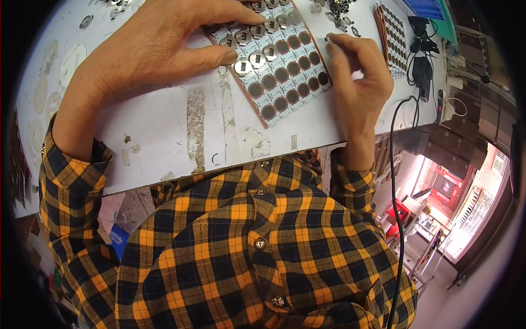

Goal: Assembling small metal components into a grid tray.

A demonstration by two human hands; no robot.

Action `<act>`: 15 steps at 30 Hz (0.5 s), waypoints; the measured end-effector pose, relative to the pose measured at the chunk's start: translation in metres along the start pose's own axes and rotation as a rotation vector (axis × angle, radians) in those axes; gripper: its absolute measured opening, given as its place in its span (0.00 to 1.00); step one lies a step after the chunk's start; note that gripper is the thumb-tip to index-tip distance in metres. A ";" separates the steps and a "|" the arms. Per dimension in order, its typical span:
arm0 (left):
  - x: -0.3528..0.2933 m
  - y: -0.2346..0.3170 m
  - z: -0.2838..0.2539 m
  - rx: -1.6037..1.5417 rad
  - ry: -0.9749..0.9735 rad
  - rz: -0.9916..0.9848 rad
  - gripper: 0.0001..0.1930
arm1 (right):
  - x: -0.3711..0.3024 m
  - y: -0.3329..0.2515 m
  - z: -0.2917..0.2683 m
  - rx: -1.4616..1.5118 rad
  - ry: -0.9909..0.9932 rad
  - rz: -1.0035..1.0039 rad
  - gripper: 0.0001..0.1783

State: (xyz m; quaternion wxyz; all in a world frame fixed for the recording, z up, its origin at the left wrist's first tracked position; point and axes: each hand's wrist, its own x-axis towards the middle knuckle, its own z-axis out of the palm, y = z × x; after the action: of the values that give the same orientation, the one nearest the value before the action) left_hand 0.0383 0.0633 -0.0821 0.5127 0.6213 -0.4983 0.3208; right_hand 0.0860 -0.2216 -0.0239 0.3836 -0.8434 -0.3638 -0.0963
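Note:
A panel of small circuit boards lies at an angle on the white table, with rows of dark round pads. Its upper-left rows carry round silver metal clips; the nearer pads are bare. My left hand spreads over the panel's left side, open. Its thumb tip is at a clip by the left edge, and its index finger reaches onto a clip farther up. Just off the panel's right edge, my right hand is closed in a pinch. A small shiny metal piece shows at its fingertips, mostly hidden.
Loose metal clips lie heaped beyond the panel, with more at the far left. A stack of similar panels stands at the right, beside black cables and a blue bin. One cable hangs past the table's front edge.

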 end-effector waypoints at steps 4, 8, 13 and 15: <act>-0.001 -0.007 0.003 -0.002 0.018 0.054 0.27 | 0.012 0.017 -0.006 -0.113 -0.055 -0.176 0.10; 0.001 -0.003 0.001 -0.027 0.001 0.010 0.27 | 0.018 0.036 -0.002 -0.292 -0.025 -0.352 0.08; -0.001 0.002 -0.001 0.034 -0.028 -0.030 0.27 | 0.007 0.005 -0.004 0.018 -0.019 -0.002 0.07; -0.001 0.002 -0.001 -0.001 -0.019 -0.030 0.27 | 0.001 -0.002 -0.007 0.304 -0.061 0.270 0.07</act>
State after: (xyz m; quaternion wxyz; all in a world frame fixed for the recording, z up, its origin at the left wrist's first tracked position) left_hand 0.0364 0.0644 -0.0819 0.5129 0.6314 -0.4938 0.3072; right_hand 0.0859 -0.2254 -0.0173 0.5044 -0.8195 -0.2693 0.0377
